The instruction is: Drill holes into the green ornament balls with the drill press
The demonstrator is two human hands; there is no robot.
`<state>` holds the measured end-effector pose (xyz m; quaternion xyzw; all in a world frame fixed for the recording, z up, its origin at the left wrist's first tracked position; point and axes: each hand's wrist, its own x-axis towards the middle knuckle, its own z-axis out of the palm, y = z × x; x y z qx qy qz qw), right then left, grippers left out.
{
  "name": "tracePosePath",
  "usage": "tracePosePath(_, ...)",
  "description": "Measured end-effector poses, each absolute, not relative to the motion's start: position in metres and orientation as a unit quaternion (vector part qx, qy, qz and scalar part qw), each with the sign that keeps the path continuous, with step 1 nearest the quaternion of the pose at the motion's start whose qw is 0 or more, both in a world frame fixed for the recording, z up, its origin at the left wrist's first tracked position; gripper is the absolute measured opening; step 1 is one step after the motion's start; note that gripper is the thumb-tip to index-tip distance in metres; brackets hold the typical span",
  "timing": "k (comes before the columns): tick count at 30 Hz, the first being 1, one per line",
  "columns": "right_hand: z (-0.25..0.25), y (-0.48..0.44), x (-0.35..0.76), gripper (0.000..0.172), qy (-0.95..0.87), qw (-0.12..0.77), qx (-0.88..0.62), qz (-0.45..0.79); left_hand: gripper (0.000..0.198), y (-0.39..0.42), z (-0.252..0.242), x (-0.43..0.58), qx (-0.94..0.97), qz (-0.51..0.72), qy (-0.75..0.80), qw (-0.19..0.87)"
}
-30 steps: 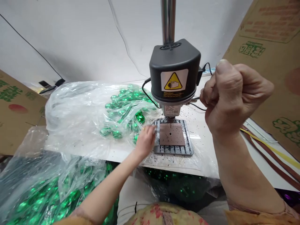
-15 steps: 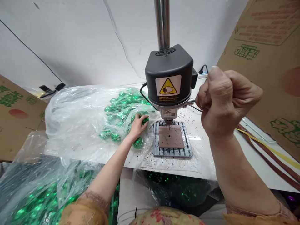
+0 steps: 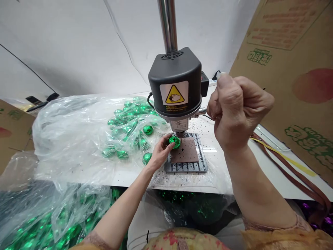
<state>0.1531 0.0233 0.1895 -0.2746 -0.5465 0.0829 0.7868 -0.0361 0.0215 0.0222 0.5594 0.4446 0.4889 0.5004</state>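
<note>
My left hand point(image 3: 161, 151) pinches a shiny green mirrored ball point(image 3: 174, 142) between thumb and fingers. It holds the ball over the left part of a brown square board point(image 3: 191, 154), close below the chuck point(image 3: 180, 133) of a black bench drill press point(image 3: 174, 83). A small dark hole shows in the board, which lies on the slotted metal base point(image 3: 203, 163). Raised at the machine's right side, my right hand point(image 3: 238, 111) is closed in a fist around the drill press handle; the grip itself is mostly hidden by the fingers.
More green balls point(image 3: 127, 121) lie in clear plastic point(image 3: 67, 128) on the white table, left of the machine. Dark shavings are scattered around the base. Cardboard boxes point(image 3: 293, 69) stand on both sides. Brown and yellow straps point(image 3: 291, 166) lie right. Bagged green balls point(image 3: 44, 225) sit below.
My left hand has picked a green ball from the pile and carried it right, over the board. My right hand stays closed at the handle. The view has shifted slightly right.
</note>
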Motion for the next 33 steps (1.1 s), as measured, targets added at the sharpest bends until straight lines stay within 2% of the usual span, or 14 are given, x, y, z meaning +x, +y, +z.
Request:
tracePosePath(9, 0.193, 0.02, 0.153, 0.047, -0.557, 0.785, -0.26, 0.079, 0.055, 0.023, 0.012, -0.028, 0.62, 0.448, 0.441, 0.47)
tracePosePath(18, 0.196, 0.018, 0.152, 0.048, -0.557, 0.784, -0.264, 0.079, 0.051, 0.008, 0.008, -0.015, 0.694, 0.425, 0.489, 0.313)
tracePosePath(22, 0.201, 0.017, 0.152, 0.052, -0.547, 0.783, -0.277, 0.1, 0.05, 0.003, 0.012, -0.008, 0.695, 0.42, 0.492, 0.313)
tracePosePath(29, 0.197, 0.015, 0.155, 0.049, -0.57, 0.77, -0.275, 0.084, 0.05, 0.004, 0.014, -0.005, 0.688, 0.42, 0.493, 0.327)
tracePosePath(33, 0.185, 0.011, 0.153, 0.049, -0.552, 0.794, -0.243, 0.082, 0.05, 0.004, 0.013, -0.005, 0.689, 0.427, 0.484, 0.329)
